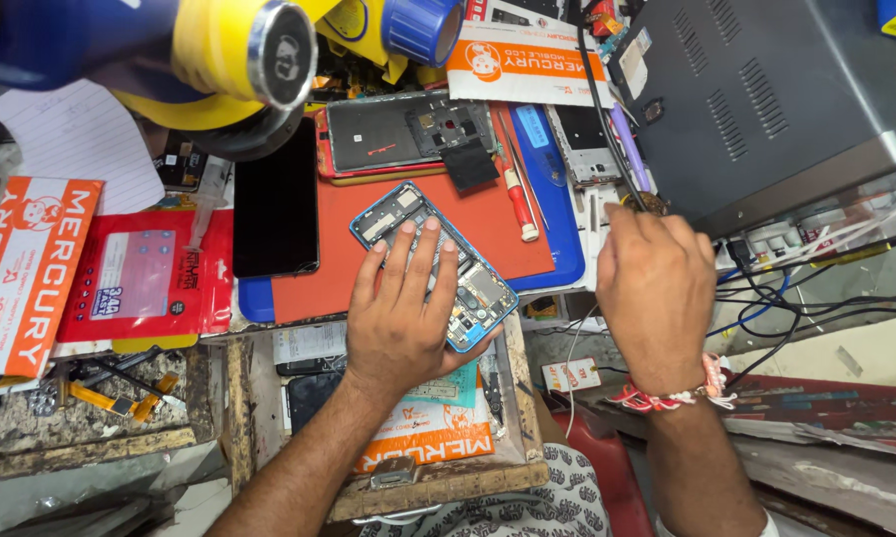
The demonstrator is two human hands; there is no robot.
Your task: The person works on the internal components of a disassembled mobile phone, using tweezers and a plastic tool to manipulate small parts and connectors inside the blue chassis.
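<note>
Two hands at work: left hand [400, 303] lies spread flat on the open phone [433, 264] on the orange mat [349, 249]. Right hand [655, 288] pinches a thin tool [597, 99] w/ closed fingers. Best to keep the phone pressed still.

My left hand [403, 318] lies on the opened blue-framed phone [434, 264], which rests on the orange rubber mat [339, 249]. My right hand [657, 298] is to its right, before the grey metal box [766, 99].
</note>
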